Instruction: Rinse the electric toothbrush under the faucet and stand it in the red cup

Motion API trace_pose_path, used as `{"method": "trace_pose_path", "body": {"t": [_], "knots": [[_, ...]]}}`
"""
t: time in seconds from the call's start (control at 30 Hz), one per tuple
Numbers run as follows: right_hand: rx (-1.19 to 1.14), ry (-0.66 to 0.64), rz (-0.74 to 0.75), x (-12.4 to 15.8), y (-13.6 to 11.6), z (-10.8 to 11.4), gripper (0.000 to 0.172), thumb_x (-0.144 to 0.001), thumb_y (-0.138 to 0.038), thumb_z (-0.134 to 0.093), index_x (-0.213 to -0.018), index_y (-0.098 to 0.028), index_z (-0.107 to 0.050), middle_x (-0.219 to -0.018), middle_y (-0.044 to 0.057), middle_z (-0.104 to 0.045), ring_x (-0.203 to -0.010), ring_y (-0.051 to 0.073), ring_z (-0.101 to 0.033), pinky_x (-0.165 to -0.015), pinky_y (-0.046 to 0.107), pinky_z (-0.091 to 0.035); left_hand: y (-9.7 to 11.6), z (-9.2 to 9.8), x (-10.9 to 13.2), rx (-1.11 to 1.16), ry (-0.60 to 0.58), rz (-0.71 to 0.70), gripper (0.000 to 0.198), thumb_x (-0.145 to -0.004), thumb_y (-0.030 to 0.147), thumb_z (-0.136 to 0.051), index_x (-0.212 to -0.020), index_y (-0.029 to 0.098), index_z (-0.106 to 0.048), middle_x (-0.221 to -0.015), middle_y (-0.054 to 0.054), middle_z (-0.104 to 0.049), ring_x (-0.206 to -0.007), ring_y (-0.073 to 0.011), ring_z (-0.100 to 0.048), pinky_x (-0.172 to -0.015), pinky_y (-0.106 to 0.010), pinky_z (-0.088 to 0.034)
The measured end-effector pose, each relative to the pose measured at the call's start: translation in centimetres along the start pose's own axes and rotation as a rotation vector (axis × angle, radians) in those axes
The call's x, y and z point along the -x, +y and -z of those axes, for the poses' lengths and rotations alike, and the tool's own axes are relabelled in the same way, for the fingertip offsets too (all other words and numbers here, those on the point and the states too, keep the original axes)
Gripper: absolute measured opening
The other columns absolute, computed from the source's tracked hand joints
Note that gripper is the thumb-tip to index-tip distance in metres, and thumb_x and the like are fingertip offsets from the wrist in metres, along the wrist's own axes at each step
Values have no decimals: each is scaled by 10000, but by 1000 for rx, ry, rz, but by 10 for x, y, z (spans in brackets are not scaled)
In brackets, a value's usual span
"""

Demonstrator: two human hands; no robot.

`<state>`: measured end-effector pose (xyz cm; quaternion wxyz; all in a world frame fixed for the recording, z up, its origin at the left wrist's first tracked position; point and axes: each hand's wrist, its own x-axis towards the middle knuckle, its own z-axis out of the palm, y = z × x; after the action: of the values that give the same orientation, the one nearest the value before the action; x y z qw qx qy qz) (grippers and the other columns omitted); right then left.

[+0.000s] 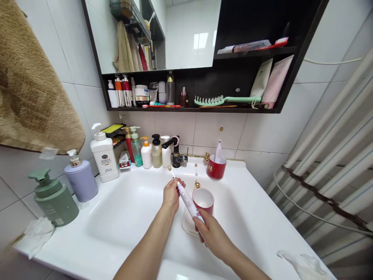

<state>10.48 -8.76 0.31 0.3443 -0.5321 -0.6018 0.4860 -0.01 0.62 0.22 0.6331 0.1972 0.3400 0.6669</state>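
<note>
Both hands hold a white and pink electric toothbrush (186, 199) over the white sink basin (125, 217). My right hand (211, 232) is closed round the lower part of its handle. My left hand (171, 192) pinches the neck just below the brush head, which points up and to the left. A red cup (203, 200) with a white inside stands right behind the brush, beside the basin. A second red cup (216, 167) with another brush head in it sits further back, near the black faucet (175, 149).
Pump bottles and soaps line the back and left of the counter, among them a green one (54, 198), a lilac one (81, 179) and a white one (103, 153). A brown towel (32, 85) hangs at left. A dark mirror shelf (189, 93) holds toiletries. Pipes run at right.
</note>
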Motion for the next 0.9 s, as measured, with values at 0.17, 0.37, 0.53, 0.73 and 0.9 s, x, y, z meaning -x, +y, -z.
{"method": "trace_pose_path", "body": {"t": [0.17,0.37,0.53,0.73,0.9], "knots": [[-56,-70,-49,0,1,-3,237,-723,-395,-282,-674,-171,-344,-550,-59,-370,-369,25,-329,-350,172,-259,-2,2,-1,43,38,12,69,-622,169,-498,-588,110,-485,-440,9,-514,-425,-70,-501,-530,-199,-409],[-92,-80,-56,0,3,-4,247,-727,-403,-271,-645,-176,-323,-569,-56,-377,-371,23,-339,-342,169,-261,-3,3,-2,47,51,23,83,-651,156,-467,-585,109,-481,-443,7,-505,-414,-68,-496,-507,-193,-406],[-82,-79,-81,0,0,-4,231,-731,-381,-285,-632,-174,-316,-564,-58,-377,-374,20,-345,-343,162,-271,-4,3,-4,51,57,12,85,-649,160,-469,-583,109,-487,-448,4,-497,-417,-71,-491,-487,-194,-400],[-180,-206,-102,-2,-7,5,185,-759,-300,-229,-637,-178,-294,-536,-59,-376,-321,16,-326,-297,147,-265,2,0,2,-34,60,19,152,-647,94,-424,-501,111,-466,-412,23,-462,-397,-46,-444,-461,-162,-374],[-283,-171,-212,-5,-5,38,105,-701,-257,-402,-658,-161,-407,-502,-50,-433,-313,34,-372,-280,145,-277,4,-11,9,-178,-52,37,180,-687,57,-362,-563,101,-484,-476,4,-500,-484,-54,-481,-526,-155,-400]]}}
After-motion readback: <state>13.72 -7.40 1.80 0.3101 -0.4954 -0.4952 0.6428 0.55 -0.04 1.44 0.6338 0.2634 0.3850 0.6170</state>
